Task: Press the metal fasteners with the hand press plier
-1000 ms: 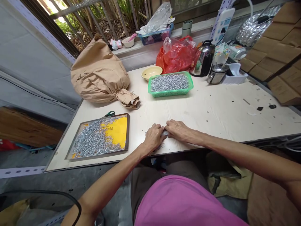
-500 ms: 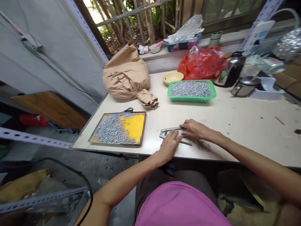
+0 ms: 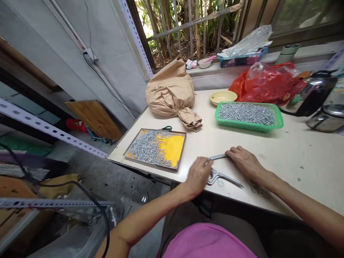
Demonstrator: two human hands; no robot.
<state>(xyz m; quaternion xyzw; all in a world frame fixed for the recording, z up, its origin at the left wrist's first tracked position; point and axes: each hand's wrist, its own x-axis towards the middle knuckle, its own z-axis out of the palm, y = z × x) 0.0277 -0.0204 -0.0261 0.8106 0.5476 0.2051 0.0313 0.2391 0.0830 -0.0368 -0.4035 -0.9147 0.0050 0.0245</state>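
A grey metal plier-like tool [image 3: 224, 175] lies near the table's front edge with its two long handles spread apart. My left hand [image 3: 198, 175] is curled over the tool's head end. My right hand [image 3: 243, 163] lies flat with fingers stretched out, fingertips resting on the upper handle. A shallow yellow tray [image 3: 157, 148] half covered with small silvery metal pieces sits to the left of my hands. A green basket [image 3: 248, 115] full of the same pieces stands farther back.
A tied brown paper sack [image 3: 172, 93], a yellow bowl [image 3: 223, 96] and a red plastic bag [image 3: 266, 84] stand at the back. A kettle [image 3: 314, 95] and steel pot [image 3: 326, 120] are at the right. The table edge [image 3: 139, 168] drops off to the left.
The camera has swung left. The tool, hidden between my hands a second ago, now lies exposed with its handles spread; my right hand has drawn back along the upper handle.
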